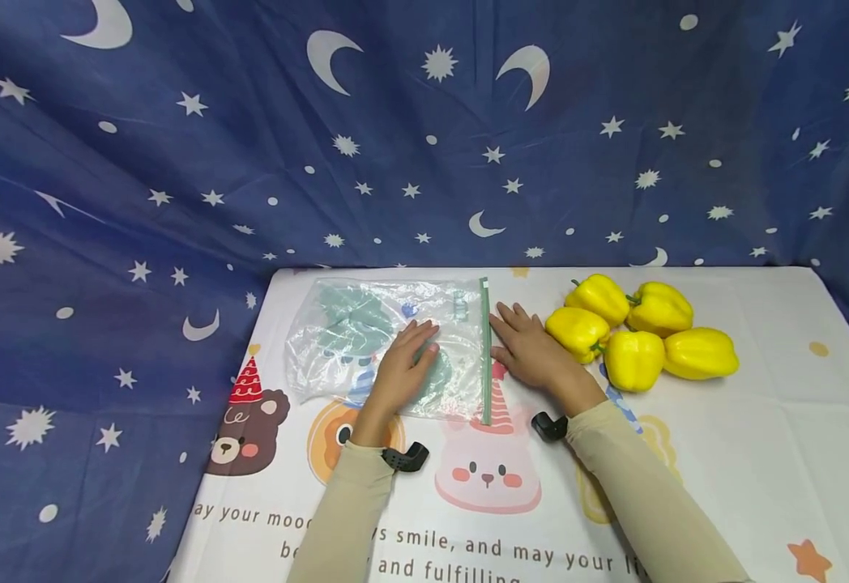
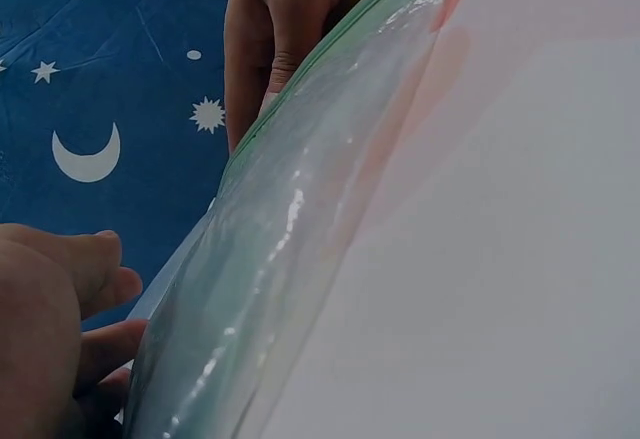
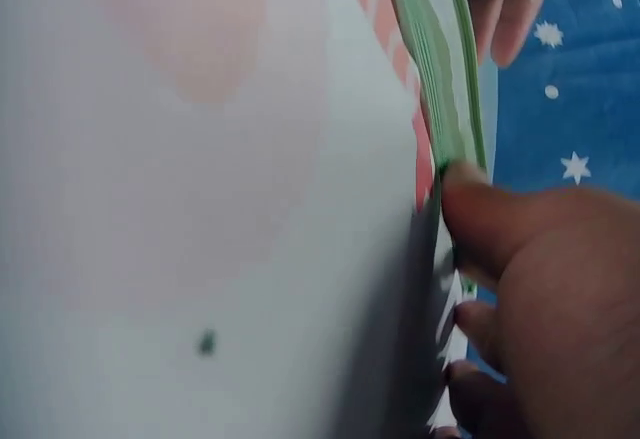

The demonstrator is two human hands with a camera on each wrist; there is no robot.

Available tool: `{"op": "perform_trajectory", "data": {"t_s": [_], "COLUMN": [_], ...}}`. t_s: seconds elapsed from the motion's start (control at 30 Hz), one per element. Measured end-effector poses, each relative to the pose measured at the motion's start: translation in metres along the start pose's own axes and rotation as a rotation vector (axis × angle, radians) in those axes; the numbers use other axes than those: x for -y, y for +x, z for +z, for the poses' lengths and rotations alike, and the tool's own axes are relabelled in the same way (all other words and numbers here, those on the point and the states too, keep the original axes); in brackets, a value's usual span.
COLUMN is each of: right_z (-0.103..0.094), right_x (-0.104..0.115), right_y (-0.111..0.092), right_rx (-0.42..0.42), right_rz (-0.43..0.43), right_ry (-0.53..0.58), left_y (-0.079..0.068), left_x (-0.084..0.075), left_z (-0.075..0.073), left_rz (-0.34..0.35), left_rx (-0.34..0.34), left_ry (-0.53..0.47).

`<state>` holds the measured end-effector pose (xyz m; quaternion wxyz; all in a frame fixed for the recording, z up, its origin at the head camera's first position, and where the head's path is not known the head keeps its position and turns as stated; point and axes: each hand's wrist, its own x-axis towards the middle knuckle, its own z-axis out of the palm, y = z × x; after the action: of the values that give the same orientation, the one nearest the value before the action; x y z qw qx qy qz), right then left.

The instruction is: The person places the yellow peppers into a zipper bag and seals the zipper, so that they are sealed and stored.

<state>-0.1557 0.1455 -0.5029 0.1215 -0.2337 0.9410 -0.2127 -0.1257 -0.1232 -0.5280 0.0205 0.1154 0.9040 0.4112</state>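
A clear zip bag (image 1: 337, 340) lies flat on the table, its green zip edge (image 1: 486, 356) facing right. My left hand (image 1: 404, 366) rests on top of the bag with its fingers extended. Just right of the zip edge, my right hand (image 1: 537, 352) lies on the table, fingers spread. In the right wrist view the thumb (image 3: 480, 209) of that hand is at the green strip (image 3: 445, 69); whether it presses on it I cannot tell. Several yellow bell peppers (image 1: 634, 360) sit clustered beyond the right hand, outside the bag.
The white tablecloth (image 1: 782, 453) carries printed cartoon animals, such as a bear (image 1: 245, 437), and lettering. A dark blue curtain (image 1: 410, 146) with moons and stars hangs behind the table and along its left side. Black bands (image 1: 406, 457) sit on both wrists.
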Motion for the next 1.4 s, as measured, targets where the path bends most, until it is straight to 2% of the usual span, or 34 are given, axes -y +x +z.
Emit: {"op": "perform_trajectory", "data": {"t_s": [0.2,0.47,0.57,0.67,0.77,0.9,1.07,1.27,1.4], "right_z": [-0.003,-0.004,-0.003,-0.002,-0.003,-0.004,-0.002,-0.003,-0.003], "right_x": [-0.011,-0.014,-0.013,-0.012,-0.012,-0.011,-0.012,-0.013,-0.014], "right_y": [0.0,0.003,0.004,0.003,0.003,0.002,0.002,0.001,0.002], "right_rx": [0.043,0.158,0.189,0.194,0.186,0.18,0.185,0.184,0.188], "right_rz": [-0.035,-0.017,-0.003,0.005,0.01,0.014,0.011,0.008,0.003], "right_ry": [0.027,-0.01,-0.02,-0.032,-0.048,-0.058,-0.061,-0.061,-0.07], "left_y": [0.0,-0.002,-0.004,-0.002,0.007,0.018,0.022,0.022,0.022], "left_x": [-0.001,-0.005,-0.017,-0.037,-0.055,-0.068,-0.069,-0.068,-0.068], "left_z": [0.0,0.001,0.002,0.006,0.013,0.026,0.041,0.056,0.063], "left_rz": [0.007,0.023,0.063,0.081,0.043,-0.042,-0.105,-0.112,-0.116], "left_rx": [0.005,-0.009,-0.041,-0.078,-0.084,-0.099,-0.162,-0.247,-0.288], "left_ry": [0.015,0.024,0.061,0.114,0.132,0.136,0.152,0.129,0.168]}}
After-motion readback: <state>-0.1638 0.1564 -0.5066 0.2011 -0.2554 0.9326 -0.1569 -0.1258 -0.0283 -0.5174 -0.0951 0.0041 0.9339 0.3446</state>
